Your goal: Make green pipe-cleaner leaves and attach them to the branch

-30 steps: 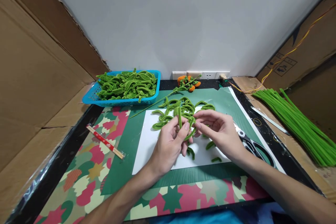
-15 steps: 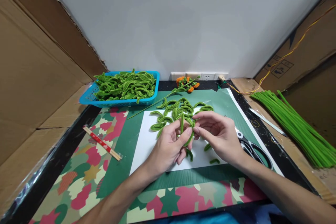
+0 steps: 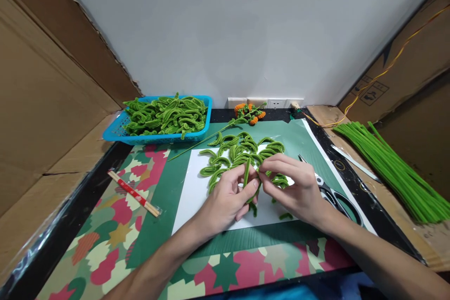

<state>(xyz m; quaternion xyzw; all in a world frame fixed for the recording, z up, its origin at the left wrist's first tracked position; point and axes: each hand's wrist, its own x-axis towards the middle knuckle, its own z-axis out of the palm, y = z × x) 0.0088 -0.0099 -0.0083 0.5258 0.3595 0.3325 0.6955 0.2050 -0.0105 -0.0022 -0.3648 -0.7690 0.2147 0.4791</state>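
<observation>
Between my two hands is a green pipe cleaner (image 3: 247,172), one length standing up above the fingers. My left hand (image 3: 230,194) pinches it between thumb and fingers, over the white paper (image 3: 188,201). The fingertips of my right hand (image 3: 293,183) are closed on the same pipe cleaner from the right, close to the left fingertips. Part of the bent piece is hidden behind the fingers. Just beyond the hands, curled green pipe-cleaner leaves (image 3: 242,150) lie spread on the paper. A short green piece (image 3: 286,216) rests below my right hand.
A blue basket (image 3: 158,139) heaped with green leaves stands back left, near an orange pipe-cleaner flower (image 3: 249,111). Scissors (image 3: 339,201) lie beside my right wrist. Wrapped chopsticks (image 3: 135,194) are on the left; a bundle of green pipe cleaners (image 3: 390,173) lies on the right.
My right hand has rolled inward, its fingers now bent closer to the left fingertips. The upright length of pipe cleaner has shifted slightly right and lower.
</observation>
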